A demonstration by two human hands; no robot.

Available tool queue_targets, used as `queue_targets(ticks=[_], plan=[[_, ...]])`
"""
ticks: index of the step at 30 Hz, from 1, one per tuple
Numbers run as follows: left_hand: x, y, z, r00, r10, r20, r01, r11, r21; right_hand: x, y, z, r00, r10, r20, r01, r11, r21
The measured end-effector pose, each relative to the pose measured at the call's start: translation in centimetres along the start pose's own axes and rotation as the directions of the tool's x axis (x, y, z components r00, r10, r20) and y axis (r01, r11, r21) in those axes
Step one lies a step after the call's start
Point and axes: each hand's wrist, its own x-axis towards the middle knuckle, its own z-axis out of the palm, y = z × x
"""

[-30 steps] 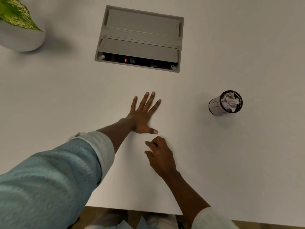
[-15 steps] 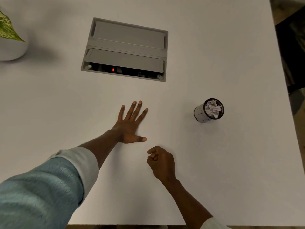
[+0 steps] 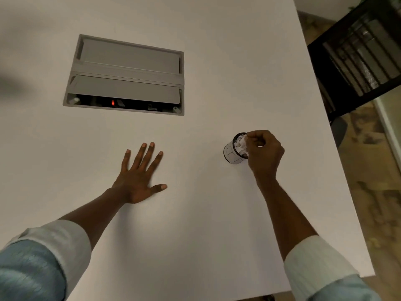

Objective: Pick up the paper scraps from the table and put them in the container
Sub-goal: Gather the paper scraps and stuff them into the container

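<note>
A small white cylindrical container [image 3: 231, 154] with a dark rim stands on the white table [image 3: 195, 235], right of centre. Crumpled white paper scraps [image 3: 240, 144] fill its mouth. My right hand [image 3: 264, 153] hovers over the container's right side, fingers curled, pinching a white paper scrap at the rim. My left hand [image 3: 138, 177] lies flat on the table to the left, fingers spread and straight, holding nothing. No loose scraps show on the table surface.
A grey recessed cable box [image 3: 127, 74] with a red light is set into the table at the back. The table's right edge runs close to the container; beyond it stands a black mesh chair [image 3: 355, 61] on a patterned floor.
My right hand closed near the table's front, then moved right and back to the container's mouth. The left hand stayed flat. The view shifted right, and the plant pot left the frame.
</note>
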Motion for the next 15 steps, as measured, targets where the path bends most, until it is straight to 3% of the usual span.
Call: queue_targets(ticks=[5, 12, 15], plan=[[0.1, 0.0, 0.0, 1.0, -0.007, 0.024, 0.007, 1.0, -0.004, 1.5, 1.7, 0.3, 0.997, -0.04, 0.073, 0.05, 0.988, -0.147], [0.2, 0.0, -0.3, 0.998, -0.013, 0.056, 0.013, 1.0, -0.003, 1.5, 2.5, -0.3, 0.995, -0.093, -0.022, 0.089, 0.986, -0.144], [0.2, -0.1, -0.2, 0.999, -0.009, 0.048, 0.01, 1.0, -0.009, 1.7, 3.5, -0.3, 0.991, -0.115, 0.072, 0.127, 0.972, -0.2]])
